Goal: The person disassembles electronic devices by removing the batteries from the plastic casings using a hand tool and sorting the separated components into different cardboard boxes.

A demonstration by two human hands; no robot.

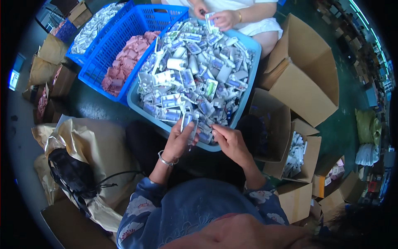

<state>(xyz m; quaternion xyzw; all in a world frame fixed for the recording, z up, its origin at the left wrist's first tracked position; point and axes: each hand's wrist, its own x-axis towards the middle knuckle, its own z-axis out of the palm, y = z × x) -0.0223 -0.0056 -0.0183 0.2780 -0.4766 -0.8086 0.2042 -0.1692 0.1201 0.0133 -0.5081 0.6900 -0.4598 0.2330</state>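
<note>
My left hand [180,137] is closed around a small white plastic casing [189,119] with a bluish part inside, held above the near edge of a light blue tub [150,120]. Close by on the right, my right hand [233,143] has its fingers pinched together at the tub's near rim. A small dark tip shows at those fingertips, too small to name. The tub is heaped with similar white casings [176,63], many with blue-violet cylinders in them. Across the tub, another person's hands [225,19] hold a similar casing.
Left of the tub stands a blue basket [93,85] with pink pieces [128,58]; a second blue crate [78,58] holds whitish pieces. Open cardboard boxes [306,89] line the right side, one with white parts [295,153]. A black bag [72,170] lies on gold-coloured wrapping [105,145] at left.
</note>
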